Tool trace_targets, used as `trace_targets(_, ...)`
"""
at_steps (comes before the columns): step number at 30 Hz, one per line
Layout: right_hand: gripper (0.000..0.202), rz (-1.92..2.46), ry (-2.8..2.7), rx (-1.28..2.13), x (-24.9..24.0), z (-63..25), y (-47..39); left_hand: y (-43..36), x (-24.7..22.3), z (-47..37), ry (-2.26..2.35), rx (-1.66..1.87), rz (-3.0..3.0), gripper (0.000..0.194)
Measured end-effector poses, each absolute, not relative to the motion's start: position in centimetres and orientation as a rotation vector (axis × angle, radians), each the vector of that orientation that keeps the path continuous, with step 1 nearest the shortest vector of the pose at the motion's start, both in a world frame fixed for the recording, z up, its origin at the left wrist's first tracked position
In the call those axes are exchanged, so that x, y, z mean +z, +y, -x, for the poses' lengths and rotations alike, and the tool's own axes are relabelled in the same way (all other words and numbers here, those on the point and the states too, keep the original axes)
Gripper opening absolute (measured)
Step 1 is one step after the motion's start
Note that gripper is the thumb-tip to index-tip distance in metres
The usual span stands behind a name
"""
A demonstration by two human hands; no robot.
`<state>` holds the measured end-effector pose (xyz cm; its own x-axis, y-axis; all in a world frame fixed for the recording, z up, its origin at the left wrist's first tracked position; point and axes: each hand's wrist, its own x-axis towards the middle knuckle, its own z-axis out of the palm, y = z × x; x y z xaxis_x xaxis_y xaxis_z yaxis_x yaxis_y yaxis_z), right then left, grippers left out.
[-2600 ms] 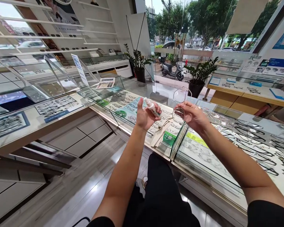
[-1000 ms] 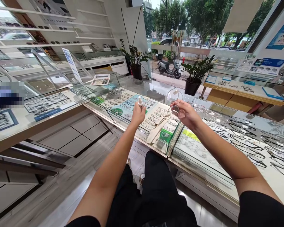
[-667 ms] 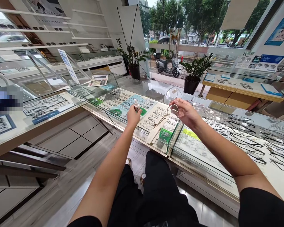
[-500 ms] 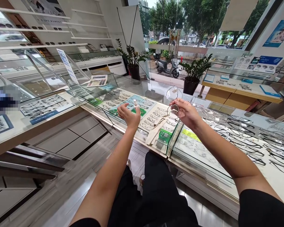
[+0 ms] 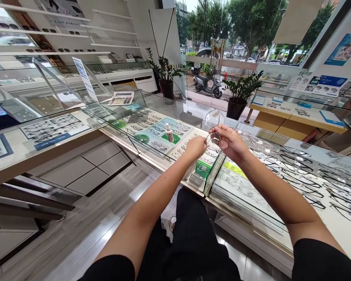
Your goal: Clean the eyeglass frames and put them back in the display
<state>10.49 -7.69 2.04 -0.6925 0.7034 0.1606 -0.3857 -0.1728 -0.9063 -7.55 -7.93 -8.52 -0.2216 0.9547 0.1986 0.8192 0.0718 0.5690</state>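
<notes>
A pair of thin-framed glasses (image 5: 214,117) is held above the glass display counter by my right hand (image 5: 231,143), whose fingers pinch it near the middle. My left hand (image 5: 196,147) is closed at the near lens rim, its fingertips touching the frame. A small white spray bottle (image 5: 169,132) stands upright on the counter to the left of my left hand. Rows of spectacles (image 5: 183,147) show under the glass. The cloth that lay near the counter's front edge is mostly hidden behind my left hand and forearm.
On the counter's far left part sits a calculator (image 5: 121,98). Dark-framed glasses (image 5: 301,171) fill the case at the right. Two potted plants (image 5: 167,74) stand behind the counter. A sign (image 5: 84,79) leans at the left, above a tray of glasses (image 5: 51,128).
My left hand has moved right, from open beside the spray bottle to closed at the glasses' rim. My right hand still holds the glasses in nearly the same place.
</notes>
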Motion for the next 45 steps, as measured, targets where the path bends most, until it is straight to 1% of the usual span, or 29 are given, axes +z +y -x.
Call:
trace_targets(3, 0.041, 0.384, -1.370, 1.950, 2.1, -10.4, -7.9, -8.1, -8.5, 8.1, 2.121, 0.885, -1.735, 0.014)
trace_targets(6, 0.042, 0.390, -1.356, 1.959, 2.1, -10.4, -7.8, -8.3, -8.4, 8.5, 2.107, 0.886, -1.665, 0.011)
trace_targets(7, 0.043, 0.389, -1.354, 1.961, 2.1, -10.5, -7.8, -8.4, -8.3, 8.5, 2.098, 0.901, -1.639, 0.014)
trace_targets(9, 0.043, 0.388, -1.352, 1.956, 2.2, -10.5, -7.7, -8.7, -8.1, 8.6, 2.072, 0.972, -1.579, 0.019)
trace_targets(11, 0.043, 0.395, -1.347, 1.945, 2.5, -10.6, -7.6, -9.1, -7.6, 8.8, 2.028, 1.088, -1.496, 0.018)
trace_targets(14, 0.044, 0.407, -1.345, 1.930, 2.8, -10.8, -7.4, -10.1, -6.3, 9.0, 1.917, 1.262, -1.339, 0.019)
trace_targets(17, 0.043, 0.400, -1.356, 1.907, 2.8, -11.0, -7.2, -11.5, -4.5, 9.1, 1.774, 1.358, -1.227, 0.022)
trace_targets(21, 0.041, 0.402, -1.366, 1.898, 2.6, -10.9, -7.3, -13.8, -2.2, 8.6, 1.387, 1.519, -1.085, 0.021)
trace_targets(23, 0.041, 0.407, -1.362, 1.911, 2.5, -10.8, -7.6, -14.9, -1.2, 8.2, 1.257, 1.590, -1.101, 0.026)
trace_targets(27, 0.040, 0.389, -1.365, 1.931, 2.5, -10.7, -8.3, -16.2, 0.2, 7.3, 1.285, 1.690, -1.284, 0.029)
trace_targets(30, 0.038, 0.364, -1.380, 1.932, 2.5, -10.8, -8.8, -16.8, 0.9, 7.0, 1.373, 1.729, -1.394, 0.028)
trace_targets(35, 0.038, 0.358, -1.409, 1.892, 2.4, -10.7, -9.7, -18.3, 2.0, 6.5, 1.659, 1.794, -1.607, 0.028)
trace_targets(37, 0.037, 0.361, -1.414, 1.879, 2.4, -10.7, -9.9, -18.8, 2.6, 6.4, 1.687, 1.806, -1.647, 0.028)
trace_targets(40, 0.036, 0.361, -1.398, 1.882, 2.3, -10.6, -9.8, -19.2, 3.4, 6.4, 1.549, 1.780, -1.608, 0.034)
trace_targets(45, 0.036, 0.354, -1.364, 1.918, 2.2, -10.5, -9.5, -19.2, 4.3, 7.1, 1.287, 1.661, -1.481, 0.051)
